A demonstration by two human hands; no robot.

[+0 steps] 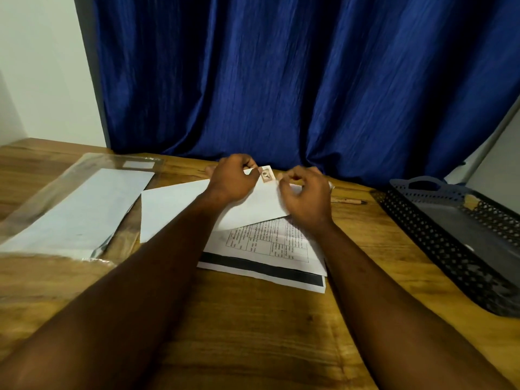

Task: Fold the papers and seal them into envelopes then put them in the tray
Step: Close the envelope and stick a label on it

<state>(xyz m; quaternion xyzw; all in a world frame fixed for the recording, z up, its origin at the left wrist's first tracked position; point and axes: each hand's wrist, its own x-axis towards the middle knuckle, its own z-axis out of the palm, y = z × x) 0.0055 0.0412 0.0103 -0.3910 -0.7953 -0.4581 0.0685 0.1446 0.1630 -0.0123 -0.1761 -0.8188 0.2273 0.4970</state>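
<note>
A white envelope [174, 206] lies across the middle of the wooden table, on top of a stack of printed papers [270, 249]. A small brown stamp [266, 174] sits at the envelope's far edge. My left hand [232, 178] pinches the envelope's edge just left of the stamp. Just right of the stamp, my right hand [304, 195] hovers over the envelope with its fingers curled; what they hold is hidden. The dark perforated tray [439, 235] stands at the right.
A clear plastic sleeve with white envelopes [81, 209] lies at the left. A pencil [350, 201] rests between the papers and the tray. A blue curtain [281, 80] hangs behind the table. Bare wood [253, 333] spans the near side.
</note>
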